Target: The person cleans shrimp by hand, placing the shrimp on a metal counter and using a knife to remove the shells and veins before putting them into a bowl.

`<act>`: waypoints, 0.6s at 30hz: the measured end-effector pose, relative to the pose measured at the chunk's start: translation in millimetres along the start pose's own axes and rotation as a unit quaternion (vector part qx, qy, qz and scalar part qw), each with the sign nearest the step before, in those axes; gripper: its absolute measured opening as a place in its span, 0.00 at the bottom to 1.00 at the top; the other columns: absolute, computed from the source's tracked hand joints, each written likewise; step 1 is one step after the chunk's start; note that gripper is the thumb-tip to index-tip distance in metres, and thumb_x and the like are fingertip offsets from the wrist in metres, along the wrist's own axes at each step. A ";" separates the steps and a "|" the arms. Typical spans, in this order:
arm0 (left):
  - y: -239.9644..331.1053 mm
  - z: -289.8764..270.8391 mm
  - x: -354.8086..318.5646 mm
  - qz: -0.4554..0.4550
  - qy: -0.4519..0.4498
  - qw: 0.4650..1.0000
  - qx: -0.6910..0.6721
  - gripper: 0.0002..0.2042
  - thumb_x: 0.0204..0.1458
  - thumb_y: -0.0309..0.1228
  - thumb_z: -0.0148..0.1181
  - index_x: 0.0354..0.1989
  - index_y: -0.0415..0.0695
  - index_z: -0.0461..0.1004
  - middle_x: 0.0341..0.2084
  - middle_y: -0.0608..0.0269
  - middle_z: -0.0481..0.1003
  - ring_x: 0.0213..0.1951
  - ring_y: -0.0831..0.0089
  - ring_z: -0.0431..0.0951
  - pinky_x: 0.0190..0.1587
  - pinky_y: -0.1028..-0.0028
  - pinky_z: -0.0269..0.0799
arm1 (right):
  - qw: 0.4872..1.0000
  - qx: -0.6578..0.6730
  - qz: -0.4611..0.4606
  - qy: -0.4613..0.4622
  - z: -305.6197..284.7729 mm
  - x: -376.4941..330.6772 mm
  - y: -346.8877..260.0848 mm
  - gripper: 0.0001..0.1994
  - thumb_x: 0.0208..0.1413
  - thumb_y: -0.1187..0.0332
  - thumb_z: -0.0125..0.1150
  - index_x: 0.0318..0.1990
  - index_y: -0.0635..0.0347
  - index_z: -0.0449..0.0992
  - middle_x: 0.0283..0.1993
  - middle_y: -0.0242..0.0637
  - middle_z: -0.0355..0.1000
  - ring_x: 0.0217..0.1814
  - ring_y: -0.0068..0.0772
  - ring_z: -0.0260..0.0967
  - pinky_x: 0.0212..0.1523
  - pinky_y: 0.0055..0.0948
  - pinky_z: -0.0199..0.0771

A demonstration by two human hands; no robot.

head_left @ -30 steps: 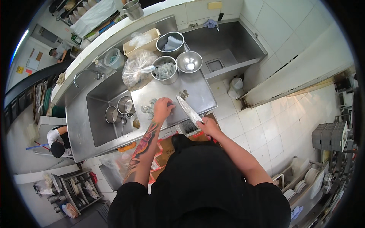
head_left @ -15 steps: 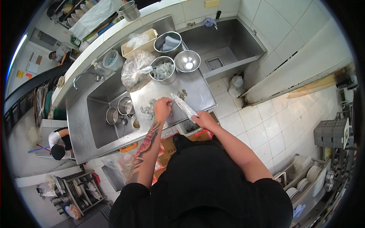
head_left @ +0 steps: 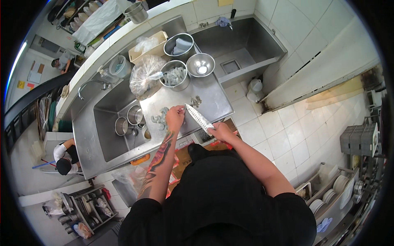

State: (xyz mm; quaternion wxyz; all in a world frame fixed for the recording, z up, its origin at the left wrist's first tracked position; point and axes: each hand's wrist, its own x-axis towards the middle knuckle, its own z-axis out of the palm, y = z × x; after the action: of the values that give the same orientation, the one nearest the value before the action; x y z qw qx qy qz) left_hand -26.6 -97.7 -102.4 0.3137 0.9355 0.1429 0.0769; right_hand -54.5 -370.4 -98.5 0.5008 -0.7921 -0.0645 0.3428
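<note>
We are reaching both forearms forward, our tattooed left hand (head_left: pixel 175 117) pressing down with fingers curled, our right hand (head_left: pixel 221 132) just beside it, clenched in a grip.

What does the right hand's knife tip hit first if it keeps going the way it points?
Likely the left hand: the knife in the right hand points up-left, its tip beside those fingers. Beyond lie grey shrimp on the steel counter. Depth is unclear.

The right hand (head_left: pixel 221 131) has drawn the knife (head_left: pixel 199 117) slightly left, its tip now just beside the left hand (head_left: pixel 175 117). The blade has swung nearer the shrimp pile (head_left: pixel 161 119).
</note>
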 end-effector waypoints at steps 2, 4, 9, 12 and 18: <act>-2.0 1.7 -0.5 -0.007 0.005 1.000 -0.016 0.11 0.50 0.27 0.70 0.43 0.47 0.87 0.30 0.56 0.83 0.31 0.62 0.84 0.36 0.66 0.77 | 1.000 0.006 0.011 -0.018 0.4 -3.3 0.6 0.19 0.64 0.55 0.61 0.35 0.67 0.78 0.17 0.37 0.70 0.13 0.32 0.70 0.16 0.38 0.69; -2.4 2.2 -0.8 -0.014 0.011 0.999 -0.032 0.10 0.50 0.27 0.69 0.42 0.47 0.87 0.29 0.57 0.84 0.30 0.63 0.84 0.35 0.67 0.77 | 1.000 0.005 0.014 -0.023 -0.5 -10.3 1.8 0.19 0.64 0.55 0.61 0.35 0.67 0.78 0.16 0.38 0.69 0.13 0.32 0.70 0.16 0.37 0.69; -2.3 2.7 -0.8 -0.040 0.013 0.995 -0.086 0.12 0.50 0.26 0.69 0.44 0.45 0.87 0.26 0.57 0.84 0.28 0.66 0.84 0.33 0.70 0.76 | 1.000 0.002 0.010 -0.020 -3.0 -9.4 2.0 0.19 0.64 0.55 0.61 0.35 0.68 0.77 0.17 0.39 0.69 0.13 0.33 0.69 0.16 0.37 0.69; -5.5 4.4 1.0 -0.056 0.008 0.994 -0.097 0.12 0.51 0.26 0.68 0.45 0.44 0.86 0.25 0.58 0.84 0.26 0.70 0.84 0.32 0.72 0.75 | 0.999 -0.004 0.025 -0.020 -5.5 -14.6 -8.1 0.19 0.63 0.55 0.62 0.35 0.67 0.78 0.18 0.40 0.70 0.13 0.32 0.69 0.16 0.37 0.69; -27.5 16.3 4.2 -0.082 0.022 0.987 -0.137 0.11 0.49 0.27 0.69 0.42 0.44 0.86 0.24 0.56 0.83 0.26 0.67 0.82 0.33 0.69 0.75 | 0.998 -0.034 0.034 -0.044 -15.9 -26.7 -13.1 0.19 0.62 0.55 0.63 0.40 0.67 0.80 0.19 0.39 0.70 0.13 0.30 0.68 0.16 0.38 0.71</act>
State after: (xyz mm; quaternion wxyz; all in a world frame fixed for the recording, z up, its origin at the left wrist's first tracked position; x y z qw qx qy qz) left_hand -24.9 -84.6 -131.8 0.4411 0.8669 0.2138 0.0906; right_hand -61.9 -387.8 -70.5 0.4581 -0.7947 -0.0717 0.3919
